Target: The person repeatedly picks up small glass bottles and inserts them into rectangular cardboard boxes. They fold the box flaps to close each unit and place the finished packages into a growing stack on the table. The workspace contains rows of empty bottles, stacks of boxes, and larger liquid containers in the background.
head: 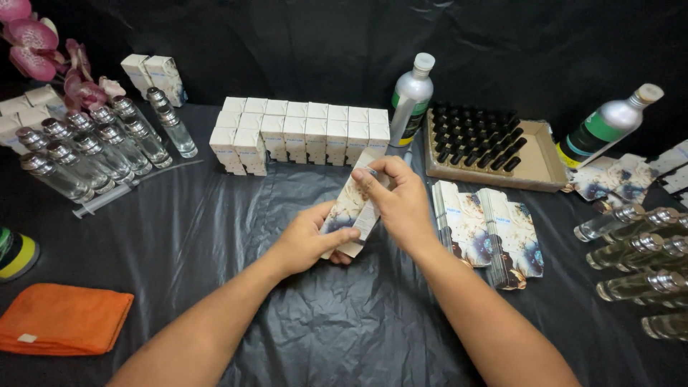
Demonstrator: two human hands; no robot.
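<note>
Together, left hand point(309, 240) and right hand point(400, 201) grip the patterned carton point(351, 208) between them

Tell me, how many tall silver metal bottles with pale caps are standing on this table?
2. One silver metal bottle stands upright behind the row of small white boxes; the other leans tilted at the right, beside the cardboard tray of black caps. More could be out of view.

Both forearms reach forward, converging at centre. The left hand point(309, 240) curls palm-up, thumb on top; the right hand point(398, 201) arches above it, fingertips pinched together.
</note>
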